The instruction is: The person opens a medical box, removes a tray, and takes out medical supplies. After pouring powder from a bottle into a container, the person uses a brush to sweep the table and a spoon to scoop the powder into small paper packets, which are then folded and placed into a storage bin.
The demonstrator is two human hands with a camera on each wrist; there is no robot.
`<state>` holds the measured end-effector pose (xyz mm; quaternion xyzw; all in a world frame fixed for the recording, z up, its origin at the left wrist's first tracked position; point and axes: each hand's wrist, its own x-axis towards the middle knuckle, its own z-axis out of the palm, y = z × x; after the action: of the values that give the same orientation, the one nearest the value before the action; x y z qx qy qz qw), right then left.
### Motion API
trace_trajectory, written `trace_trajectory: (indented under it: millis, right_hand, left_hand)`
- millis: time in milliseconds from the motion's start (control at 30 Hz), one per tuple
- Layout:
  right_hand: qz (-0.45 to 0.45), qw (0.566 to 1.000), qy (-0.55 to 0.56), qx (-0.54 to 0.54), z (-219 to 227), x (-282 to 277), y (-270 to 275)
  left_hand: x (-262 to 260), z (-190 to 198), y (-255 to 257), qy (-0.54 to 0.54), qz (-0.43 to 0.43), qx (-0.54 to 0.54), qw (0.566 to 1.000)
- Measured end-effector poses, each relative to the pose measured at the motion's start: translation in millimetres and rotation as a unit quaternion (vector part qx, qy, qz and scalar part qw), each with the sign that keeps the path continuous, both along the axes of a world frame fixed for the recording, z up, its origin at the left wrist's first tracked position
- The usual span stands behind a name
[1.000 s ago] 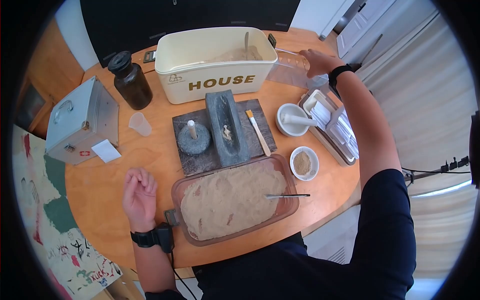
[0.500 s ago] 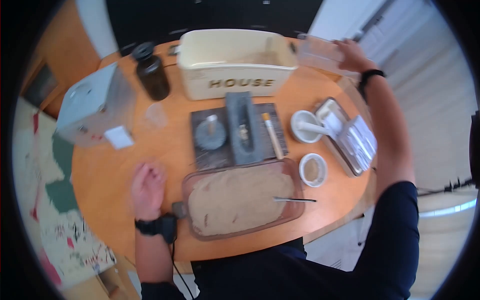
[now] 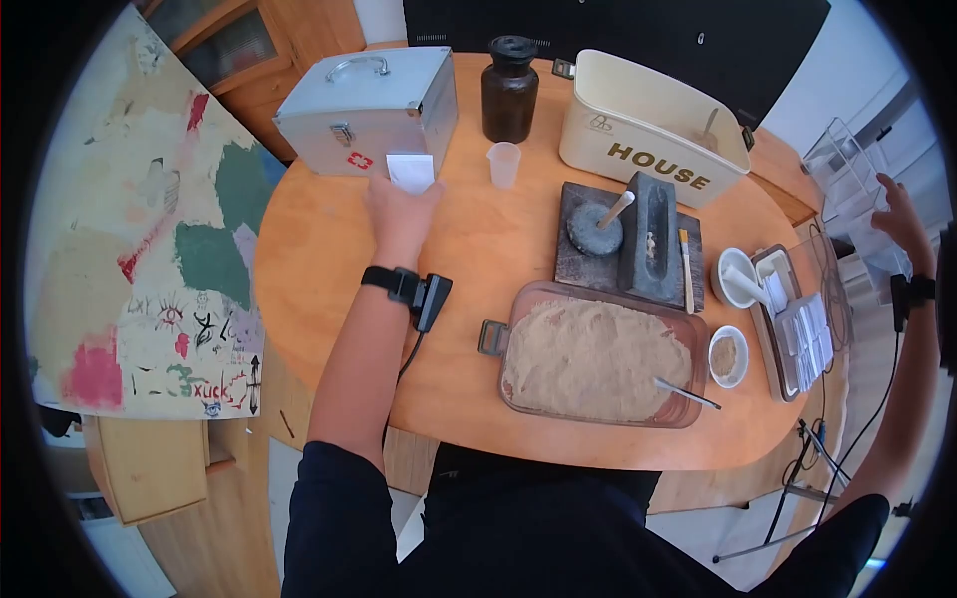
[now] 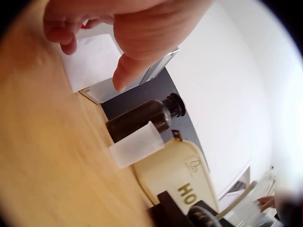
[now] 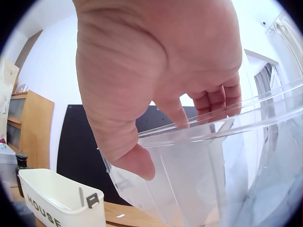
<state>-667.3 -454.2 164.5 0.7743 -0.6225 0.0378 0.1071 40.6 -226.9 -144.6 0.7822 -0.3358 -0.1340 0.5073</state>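
My left hand [image 3: 401,217] reaches to a small white paper [image 3: 411,170] at the front corner of the silver first-aid case [image 3: 344,105]. In the left wrist view, the thumb and fingers spread on either side of the paper [image 4: 92,61], with a gap between them. Far to the right, my right hand [image 3: 903,221] holds a clear plastic container [image 3: 847,174] beyond the table's edge. The right wrist view shows the thumb against the outer wall of the container [image 5: 184,177] and the fingers over its rim.
Behind the table's middle stand a dark bottle [image 3: 508,95], a plastic beaker [image 3: 503,164] and a cream HOUSE bin [image 3: 623,140]. Nearer are a stone grinding trough [image 3: 650,234], a tub of tan powder [image 3: 598,364], a white mortar [image 3: 733,291], a small bowl [image 3: 714,371] and a tray of papers [image 3: 763,319].
My left hand has moved from beside the powder tub forward to the white paper. The right hand has carried the clear container rightward off the table. The head view has turned left.
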Motion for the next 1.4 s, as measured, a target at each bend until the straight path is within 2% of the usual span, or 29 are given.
trace_trajectory:
  millis: [67, 200, 267, 300, 367, 400, 467, 500, 533, 567, 667, 700, 767, 800, 867, 1000, 1067, 1133, 1367, 1400]
  right_hand:
    - [0.013, 0.999, -0.038, -0.006, 12.3, 13.4, 26.1]
    - [-0.007, 1.000, 0.013, 0.000, 37.0, 56.4, 69.9]
    - [0.053, 0.998, -0.014, -0.013, 43.7, 77.2, 84.2]
    - [0.055, 0.998, -0.013, -0.013, 47.6, 90.4, 90.7]
    - [0.078, 0.996, -0.013, 0.048, 56.5, 136.1, 114.7]
    - [0.077, 0.996, -0.011, 0.047, 54.7, 162.8, 131.0]
    - [0.152, 0.988, -0.032, -0.013, 45.7, 225.5, 166.3]
    - [0.158, 0.987, -0.018, 0.025, 48.0, 260.7, 182.9]
    - [0.165, 0.984, -0.005, 0.061, 51.3, 289.8, 195.9]
    - [0.207, 0.976, -0.029, 0.058, 40.8, 307.0, 196.1]
    - [0.325, 0.941, -0.063, 0.073, 12.9, 389.5, 216.9]
    - [0.375, 0.921, -0.038, 0.095, 5.5, 418.5, 218.0]
    - [0.395, 0.915, -0.036, 0.071, -25.0, 471.5, 231.4]
    - [0.367, 0.919, 0.036, 0.137, -27.3, 505.4, 237.7]
    - [0.360, 0.915, 0.012, 0.179, -57.3, 552.6, 242.3]
    - [0.370, 0.902, 0.036, 0.222, -102.3, 625.1, 251.1]
    - [0.382, 0.893, 0.043, 0.235, -127.0, 647.6, 246.8]
    - [0.386, 0.909, -0.018, 0.158, -157.0, 663.6, 239.1]
    - [0.374, 0.915, -0.049, 0.141, -189.6, 675.1, 210.7]
    - [0.407, 0.903, -0.073, 0.114, -192.7, 666.8, 206.8]
  left_hand:
    - [-7.7, 5.2, -5.4, -0.123, 0.073, 0.064, 0.988]
    - [-14.7, 18.0, -7.5, -0.102, 0.055, 0.107, 0.987]
    - [-12.7, 21.5, -6.2, -0.078, 0.041, 0.134, 0.987]
    - [-9.7, 18.0, -3.4, -0.076, 0.043, 0.133, 0.987]
    - [-1.6, 7.8, 0.5, -0.103, 0.033, 0.058, 0.992]
    - [1.2, 11.6, 7.8, -0.101, 0.032, 0.057, 0.993]
    - [3.3, 19.1, 33.9, -0.041, -0.027, 0.040, 0.998]
    - [2.3, 15.0, 48.5, -0.039, -0.024, 0.041, 0.998]
    - [1.1, 10.4, 65.9, -0.019, -0.060, -0.004, 0.998]
    - [0.7, 7.7, 83.9, 0.000, -0.094, -0.049, 0.994]
    - [-18.3, 28.9, 136.4, 0.005, -0.124, -0.025, 0.992]
    - [-21.3, 30.9, 149.3, 0.004, -0.123, -0.026, 0.992]
    - [-24.4, 33.2, 171.6, 0.052, -0.121, -0.012, 0.991]
    - [-24.8, 38.3, 181.6, 0.057, -0.125, 0.005, 0.991]
    - [-23.8, 33.1, 198.1, 0.045, -0.119, -0.005, 0.992]
    - [-16.8, 25.9, 216.6, 0.039, -0.109, -0.003, 0.993]
    - [-12.0, 27.2, 219.3, 0.040, -0.106, -0.006, 0.994]
    - [-7.5, 24.9, 218.6, 0.042, -0.105, -0.008, 0.994]
    - [-3.5, 26.9, 204.8, 0.051, -0.111, -0.017, 0.992]
    - [-3.4, 26.5, 202.4, 0.061, -0.114, -0.015, 0.991]
